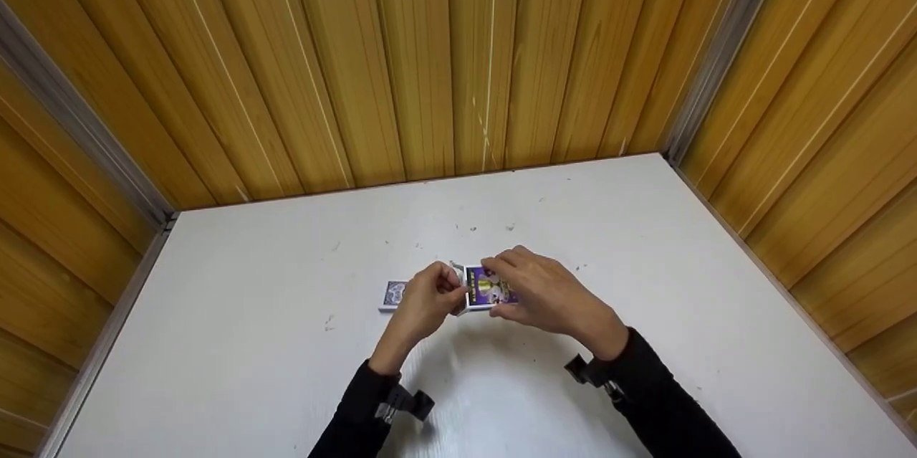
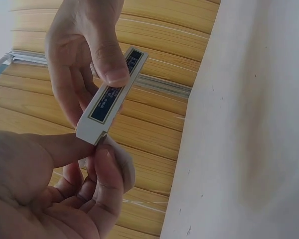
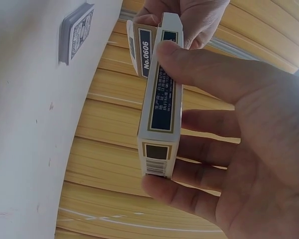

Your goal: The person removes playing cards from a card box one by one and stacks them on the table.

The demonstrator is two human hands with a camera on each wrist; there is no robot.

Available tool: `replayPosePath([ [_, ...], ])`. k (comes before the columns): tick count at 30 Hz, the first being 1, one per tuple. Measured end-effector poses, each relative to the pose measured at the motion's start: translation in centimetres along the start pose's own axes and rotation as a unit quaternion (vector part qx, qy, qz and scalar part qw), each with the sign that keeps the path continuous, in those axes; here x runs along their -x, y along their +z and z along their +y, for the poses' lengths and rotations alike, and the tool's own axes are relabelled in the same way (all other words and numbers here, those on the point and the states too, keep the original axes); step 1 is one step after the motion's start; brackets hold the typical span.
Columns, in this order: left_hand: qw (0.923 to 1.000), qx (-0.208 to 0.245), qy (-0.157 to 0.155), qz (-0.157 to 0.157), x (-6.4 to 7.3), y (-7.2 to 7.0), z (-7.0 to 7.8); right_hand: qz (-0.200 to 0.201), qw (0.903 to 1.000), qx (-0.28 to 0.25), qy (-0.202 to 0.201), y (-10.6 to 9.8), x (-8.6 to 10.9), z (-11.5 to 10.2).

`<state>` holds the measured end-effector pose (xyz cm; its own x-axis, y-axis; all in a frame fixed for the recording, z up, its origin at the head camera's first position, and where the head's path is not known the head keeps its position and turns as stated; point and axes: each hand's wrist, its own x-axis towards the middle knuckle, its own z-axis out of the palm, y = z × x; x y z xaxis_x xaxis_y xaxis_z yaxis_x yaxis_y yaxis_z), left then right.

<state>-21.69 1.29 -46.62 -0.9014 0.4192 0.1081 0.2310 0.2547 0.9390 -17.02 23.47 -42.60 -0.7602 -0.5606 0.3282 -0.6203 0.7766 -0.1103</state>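
Note:
A small playing card box (image 1: 490, 287), purple and gold on its broad face, is held above the white table between both hands. My right hand (image 1: 548, 293) grips it by its long edges; in the right wrist view the thumb presses on a narrow printed side (image 3: 162, 107). At the box's other end, my left hand (image 1: 427, 304) pinches the end, where a flap marked No.0606 (image 3: 145, 50) stands folded out. The left thumb and index finger meet at that corner in the left wrist view. A deck of playing cards (image 1: 395, 293) lies squared on the table, partly behind the left hand.
The white table (image 1: 286, 343) carries a few small dark marks. Wood-patterned panel walls (image 1: 415, 64) rise at its back and sides, with grey metal posts (image 1: 716, 64) at the corners. Black camera mounts (image 1: 412, 404) sit on both wrists.

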Motion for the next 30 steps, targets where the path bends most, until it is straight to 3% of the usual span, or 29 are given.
replayPosePath([
  [6,0.9986,0.041,-0.01,-0.032,-0.1,-0.4,-0.1,-0.001,1.0,0.003,-0.001,-0.2,-0.1,0.1],
  [12,0.9983,0.049,0.008,-0.03,-0.3,-1.0,0.2,0.004,1.0,0.002,0.007,-0.3,-0.2,0.5],
  [16,0.9993,-0.029,0.024,-0.002,-0.3,-1.5,0.6,0.006,0.9998,-0.008,0.018,-0.4,-0.2,0.8],
  [21,0.9885,-0.136,0.053,0.04,0.1,-2.0,1.0,0.017,0.9993,-0.02,0.025,-0.5,-0.1,1.1],
  [26,0.9808,-0.176,0.083,0.01,0.5,-2.3,1.3,0.008,0.9994,-0.019,0.029,-0.4,0.0,1.0],
  [30,0.9681,-0.219,0.12,-0.027,0.8,-2.7,1.2,0.005,0.9994,-0.018,0.029,-0.3,0.0,0.9],
])
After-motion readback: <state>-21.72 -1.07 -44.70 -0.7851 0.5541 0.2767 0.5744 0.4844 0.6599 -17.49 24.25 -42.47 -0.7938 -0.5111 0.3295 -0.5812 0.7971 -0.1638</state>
